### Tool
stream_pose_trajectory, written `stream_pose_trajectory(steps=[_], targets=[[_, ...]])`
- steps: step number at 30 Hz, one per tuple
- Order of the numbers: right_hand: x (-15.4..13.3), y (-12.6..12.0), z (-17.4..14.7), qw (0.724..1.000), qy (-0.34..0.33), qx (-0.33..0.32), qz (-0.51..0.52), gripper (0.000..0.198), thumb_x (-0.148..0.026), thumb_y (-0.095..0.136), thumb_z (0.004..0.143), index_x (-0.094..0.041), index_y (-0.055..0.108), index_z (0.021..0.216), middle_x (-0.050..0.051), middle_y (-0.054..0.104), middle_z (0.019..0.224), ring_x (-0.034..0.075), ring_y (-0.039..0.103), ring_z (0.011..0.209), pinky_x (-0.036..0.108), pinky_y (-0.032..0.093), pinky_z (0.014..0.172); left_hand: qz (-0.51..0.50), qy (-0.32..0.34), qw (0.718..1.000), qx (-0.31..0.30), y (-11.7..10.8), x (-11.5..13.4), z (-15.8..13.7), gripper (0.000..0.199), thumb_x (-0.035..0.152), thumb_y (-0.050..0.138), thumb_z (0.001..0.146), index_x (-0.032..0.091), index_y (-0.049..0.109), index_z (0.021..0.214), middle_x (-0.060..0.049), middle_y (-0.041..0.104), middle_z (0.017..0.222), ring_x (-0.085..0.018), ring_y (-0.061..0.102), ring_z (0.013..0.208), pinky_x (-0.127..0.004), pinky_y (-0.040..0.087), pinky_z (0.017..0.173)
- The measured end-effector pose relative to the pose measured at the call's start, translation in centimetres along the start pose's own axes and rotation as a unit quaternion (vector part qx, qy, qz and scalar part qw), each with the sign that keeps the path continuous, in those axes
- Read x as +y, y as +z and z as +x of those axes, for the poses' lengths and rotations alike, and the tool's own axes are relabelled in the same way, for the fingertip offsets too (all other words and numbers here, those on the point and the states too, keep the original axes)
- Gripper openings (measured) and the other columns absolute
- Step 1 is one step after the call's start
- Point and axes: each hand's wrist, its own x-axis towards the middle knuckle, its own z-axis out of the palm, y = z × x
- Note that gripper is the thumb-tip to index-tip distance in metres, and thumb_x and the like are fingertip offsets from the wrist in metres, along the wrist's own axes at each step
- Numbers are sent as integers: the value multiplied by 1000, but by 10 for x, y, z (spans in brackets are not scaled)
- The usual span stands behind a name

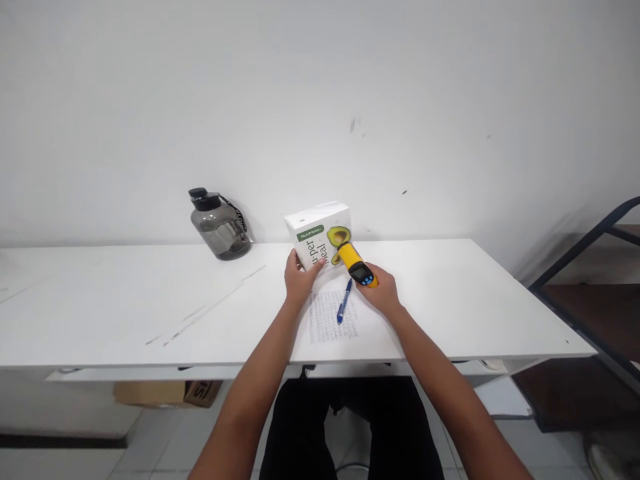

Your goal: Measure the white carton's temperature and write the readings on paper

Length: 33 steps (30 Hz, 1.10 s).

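My left hand (301,275) grips the lower left of a white carton (313,250) with a green label and avocado pictures, its thumb across the front. The carton is tilted above the table. In my right hand (383,288) is a yellow and black infrared thermometer (357,267) with a small screen and blue buttons. Its front end is right by the carton's avocado side; whether they touch I cannot tell. Below them a blue pen (344,303) lies on a handwritten sheet of paper (325,323).
A grey transparent water bottle (220,227) with a black lid stands at the back left, near the wall. The white table (225,333) has its front edge before my legs. Dark shelving or steps (585,320) with a metal rail stand at the right. A cardboard box (155,393) sits beneath the table.
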Motion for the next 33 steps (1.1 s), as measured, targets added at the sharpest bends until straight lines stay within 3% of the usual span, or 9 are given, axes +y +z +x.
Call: stream_pose_trajectory(steps=[4,15,20,33], targets=[[-1,0,1,1000,23,-7,16,36,-38,66,78,-23,74,110,4,78,93,23,71,79,35,59,76,56,46,997,-12,0,-5,-1,65,52,87,67,26,60,120,-7,68,119,-25,67,105,-42,56,92],[4,-2,2,999,46,20,-6,63,-41,67,74,-23,63,135,3,77,93,22,72,77,37,60,79,52,60,996,-51,1,-11,-1,66,54,85,70,26,59,124,-8,68,119,-26,67,106,-43,56,92],[3,-2,4,999,25,28,29,48,-42,65,75,-21,71,118,8,78,108,26,73,95,40,59,88,85,55,993,-57,1,-9,-3,69,55,87,66,25,59,122,-7,68,117,-28,66,107,-45,56,92],[0,-6,7,993,92,-16,67,41,-42,65,71,-21,73,105,4,76,91,23,69,81,36,57,77,46,48,996,-59,5,-12,-3,63,52,86,68,26,61,120,-8,68,117,-26,68,106,-42,57,91]])
